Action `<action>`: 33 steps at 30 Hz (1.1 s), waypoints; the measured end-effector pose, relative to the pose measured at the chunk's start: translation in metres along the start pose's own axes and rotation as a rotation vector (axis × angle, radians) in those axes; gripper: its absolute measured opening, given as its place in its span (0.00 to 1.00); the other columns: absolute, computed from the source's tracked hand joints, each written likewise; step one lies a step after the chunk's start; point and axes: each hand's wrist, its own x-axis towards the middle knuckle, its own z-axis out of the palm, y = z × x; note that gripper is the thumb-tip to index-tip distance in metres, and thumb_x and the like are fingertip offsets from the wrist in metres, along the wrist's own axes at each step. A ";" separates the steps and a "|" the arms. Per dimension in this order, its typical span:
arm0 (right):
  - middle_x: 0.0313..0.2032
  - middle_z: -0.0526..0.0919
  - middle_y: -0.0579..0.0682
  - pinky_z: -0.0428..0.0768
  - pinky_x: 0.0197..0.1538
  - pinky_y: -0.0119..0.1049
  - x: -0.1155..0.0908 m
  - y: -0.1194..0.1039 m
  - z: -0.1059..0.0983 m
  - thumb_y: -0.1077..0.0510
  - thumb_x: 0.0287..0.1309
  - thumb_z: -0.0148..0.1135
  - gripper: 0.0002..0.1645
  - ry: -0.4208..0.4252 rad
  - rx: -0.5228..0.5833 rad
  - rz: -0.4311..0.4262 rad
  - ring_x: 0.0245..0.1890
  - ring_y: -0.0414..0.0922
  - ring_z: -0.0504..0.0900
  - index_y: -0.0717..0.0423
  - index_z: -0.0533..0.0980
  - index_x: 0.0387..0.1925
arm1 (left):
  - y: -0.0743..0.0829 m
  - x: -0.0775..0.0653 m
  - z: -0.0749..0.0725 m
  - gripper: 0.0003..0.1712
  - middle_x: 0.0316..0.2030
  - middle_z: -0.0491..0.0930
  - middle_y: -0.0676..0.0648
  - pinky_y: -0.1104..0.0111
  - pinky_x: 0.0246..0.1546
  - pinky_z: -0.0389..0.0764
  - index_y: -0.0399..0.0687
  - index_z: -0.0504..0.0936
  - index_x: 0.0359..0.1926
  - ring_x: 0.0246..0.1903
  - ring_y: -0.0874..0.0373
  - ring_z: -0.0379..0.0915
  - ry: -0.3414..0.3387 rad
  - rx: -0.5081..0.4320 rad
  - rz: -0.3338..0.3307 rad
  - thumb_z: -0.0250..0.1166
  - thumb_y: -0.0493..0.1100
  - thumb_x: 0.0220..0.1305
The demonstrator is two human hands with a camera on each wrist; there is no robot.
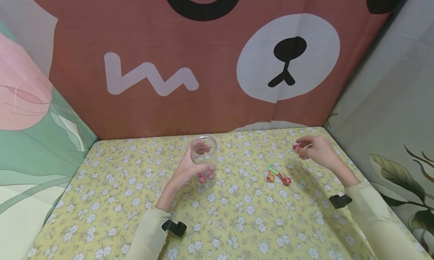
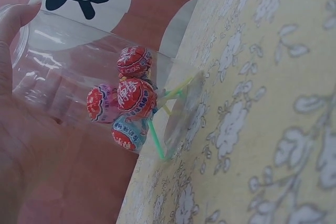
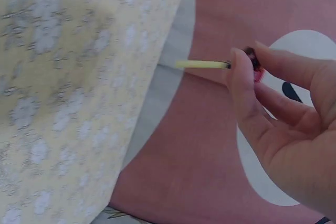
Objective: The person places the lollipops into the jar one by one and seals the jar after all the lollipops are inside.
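My left hand (image 1: 184,169) grips a clear open-topped jar (image 1: 205,160) round its side, and the jar stands upright on the table. Several wrapped lollipops (image 2: 136,98) lie low in the jar, red, pink and blue, their sticks toward the bottom. Over the right part of the table, my right hand (image 1: 320,150) pinches a lollipop (image 3: 207,64) by its wrapped head, its pale yellow stick free. Fingers cover most of that head. On the cloth between the hands lie an orange-yellow lollipop (image 1: 270,177) and a red lollipop (image 1: 286,181), with their green sticks close together.
A clear round lid (image 1: 159,181) lies on the table left of the jar, partly behind my left wrist. The yellow floral tablecloth (image 1: 237,214) reaches back to a brown curtain (image 1: 217,113) with a bear print. Patterned curtains flank both sides.
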 end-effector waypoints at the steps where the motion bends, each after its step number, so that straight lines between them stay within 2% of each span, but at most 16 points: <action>1: 0.36 0.84 0.59 0.82 0.31 0.39 0.001 -0.002 -0.002 0.54 0.62 0.63 0.23 0.023 0.000 -0.008 0.29 0.48 0.84 0.68 0.75 0.51 | 0.000 0.000 0.000 0.45 0.60 0.67 0.37 0.49 0.62 0.60 0.41 0.56 0.67 0.62 0.39 0.58 0.000 0.000 0.001 0.72 0.32 0.51; 6: 0.31 0.85 0.55 0.80 0.30 0.38 0.006 -0.014 -0.008 0.48 0.62 0.62 0.22 0.149 -0.035 -0.037 0.28 0.47 0.84 0.63 0.78 0.47 | 0.000 0.002 0.000 0.46 0.60 0.67 0.37 0.52 0.63 0.59 0.39 0.55 0.67 0.62 0.41 0.59 -0.004 0.006 0.010 0.72 0.31 0.51; 11: 0.31 0.86 0.56 0.78 0.28 0.33 0.010 -0.029 -0.011 0.46 0.60 0.63 0.24 0.225 0.013 -0.029 0.26 0.42 0.84 0.62 0.78 0.48 | -0.001 0.003 0.000 0.46 0.60 0.67 0.34 0.51 0.63 0.58 0.38 0.55 0.67 0.61 0.40 0.60 -0.002 -0.007 0.025 0.71 0.29 0.51; 17: 0.37 0.85 0.60 0.80 0.29 0.29 0.015 -0.042 -0.015 0.49 0.58 0.66 0.23 0.259 0.105 -0.010 0.26 0.35 0.83 0.62 0.76 0.47 | -0.003 0.002 0.000 0.45 0.60 0.67 0.35 0.51 0.63 0.59 0.43 0.57 0.66 0.61 0.40 0.60 0.000 0.000 0.029 0.73 0.32 0.51; 27: 0.42 0.83 0.61 0.82 0.33 0.30 0.021 -0.054 -0.016 0.52 0.57 0.68 0.23 0.268 0.235 0.003 0.31 0.43 0.86 0.61 0.74 0.49 | -0.002 0.001 -0.001 0.45 0.61 0.67 0.36 0.53 0.63 0.61 0.46 0.58 0.66 0.62 0.41 0.60 -0.001 0.011 0.011 0.74 0.35 0.51; 33: 0.43 0.83 0.60 0.81 0.33 0.28 0.019 -0.058 -0.016 0.51 0.57 0.67 0.24 0.287 0.223 -0.019 0.31 0.41 0.85 0.59 0.76 0.51 | 0.000 0.000 0.001 0.46 0.60 0.67 0.36 0.51 0.62 0.62 0.39 0.56 0.67 0.61 0.46 0.62 0.001 0.004 0.001 0.72 0.32 0.51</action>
